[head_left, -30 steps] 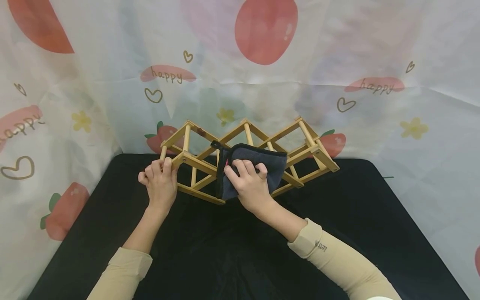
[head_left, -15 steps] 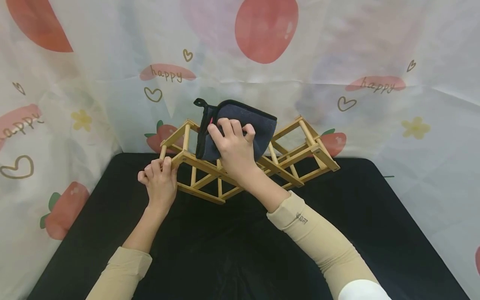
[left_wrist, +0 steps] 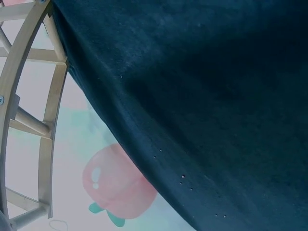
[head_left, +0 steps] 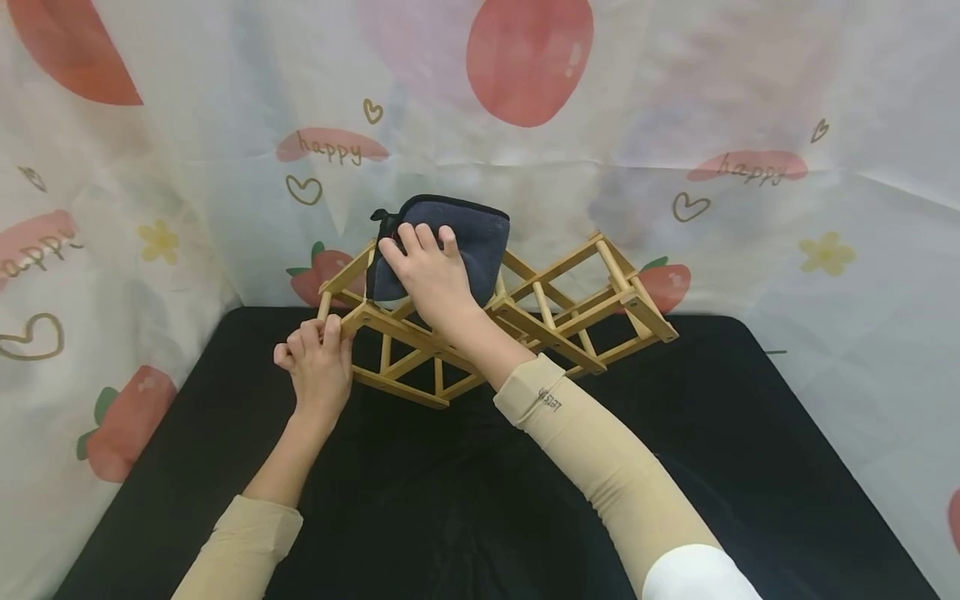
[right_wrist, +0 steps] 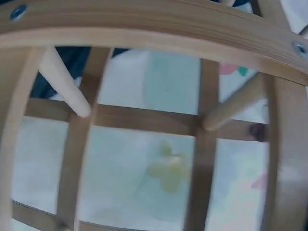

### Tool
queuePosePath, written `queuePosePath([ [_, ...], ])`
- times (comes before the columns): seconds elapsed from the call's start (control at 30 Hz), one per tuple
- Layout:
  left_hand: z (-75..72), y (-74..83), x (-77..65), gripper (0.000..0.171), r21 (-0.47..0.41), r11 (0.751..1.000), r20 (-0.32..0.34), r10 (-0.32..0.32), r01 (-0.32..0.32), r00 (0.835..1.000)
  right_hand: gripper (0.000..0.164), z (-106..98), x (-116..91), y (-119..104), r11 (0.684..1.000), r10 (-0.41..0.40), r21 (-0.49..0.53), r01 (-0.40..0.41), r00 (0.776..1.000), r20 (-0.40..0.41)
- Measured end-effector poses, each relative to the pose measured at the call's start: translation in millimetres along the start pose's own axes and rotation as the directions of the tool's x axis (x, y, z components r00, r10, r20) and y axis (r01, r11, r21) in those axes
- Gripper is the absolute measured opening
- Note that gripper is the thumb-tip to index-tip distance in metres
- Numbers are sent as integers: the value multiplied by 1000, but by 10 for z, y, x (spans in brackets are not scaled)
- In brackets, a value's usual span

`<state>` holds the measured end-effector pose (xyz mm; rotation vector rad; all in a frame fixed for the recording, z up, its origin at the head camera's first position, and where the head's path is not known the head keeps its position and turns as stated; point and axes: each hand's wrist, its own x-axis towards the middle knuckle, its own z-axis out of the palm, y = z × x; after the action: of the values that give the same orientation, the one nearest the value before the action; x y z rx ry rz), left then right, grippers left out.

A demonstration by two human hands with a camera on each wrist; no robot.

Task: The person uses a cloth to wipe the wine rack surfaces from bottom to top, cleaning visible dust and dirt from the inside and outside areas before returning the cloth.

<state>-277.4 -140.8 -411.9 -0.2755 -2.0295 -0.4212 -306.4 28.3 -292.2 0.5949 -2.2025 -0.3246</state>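
A pale wooden folding lattice rack (head_left: 549, 337) stands stretched out in a zigzag at the back of the table. My left hand (head_left: 321, 367) grips its left end, fingers bent over the frame. With curled fingers my right hand (head_left: 433, 279) holds a dark blue fabric pouch (head_left: 486, 242) with black edging and a small black loop. The pouch overlaps the rack's left part in the head view and hides some of its bars. Rack slats (right_wrist: 144, 29) fill the right wrist view. Both hands and the pouch are out of sight in the wrist views.
Black cloth covers the table (head_left: 465, 500). Behind and beside it hangs a pale printed curtain (head_left: 637, 83) with fruit, hearts and words, close behind the rack.
My right hand has lifted the pouch from in front of the rack, then carried it left over the rack's left part. The left hand and the rack stay in place.
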Motion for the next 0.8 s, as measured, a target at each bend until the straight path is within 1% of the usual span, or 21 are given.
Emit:
queuePosePath([
  [0.1, 4, 25, -4, 23, -10, 1000, 16, -7, 7, 1000, 21, 89, -16, -2, 1000, 18, 10, -19, 994, 109],
  [0.27, 11, 43, -1, 26, -13, 1000, 17, -7, 8, 1000, 24, 194, -36, -31, 998, 19, 58, -33, 973, 228],
  [0.37, 12, 42, 2, 28, -8, 1000, 7, -4, 4, 1000, 28, 228, -29, -56, 994, 11, 102, -42, 957, 289],
  [0.5, 20, 31, 10, 30, -7, 1000, -21, 7, -7, 1000, 37, 272, -5, -86, 988, 0, 142, -58, 927, 375],
  [0.63, 27, 24, 22, 31, -14, 1000, -41, 17, -17, 999, 44, 321, 24, -111, 987, -4, 148, -65, 905, 426],
  [0.73, 27, 18, 23, 31, -34, 999, -51, 15, -17, 999, 44, 350, 41, -125, 984, 1, 158, -79, 896, 444],
  [0.8, 27, 13, 23, 31, -48, 999, -58, 15, -18, 998, 43, 367, 49, -134, 981, 11, 168, -96, 894, 447],
])
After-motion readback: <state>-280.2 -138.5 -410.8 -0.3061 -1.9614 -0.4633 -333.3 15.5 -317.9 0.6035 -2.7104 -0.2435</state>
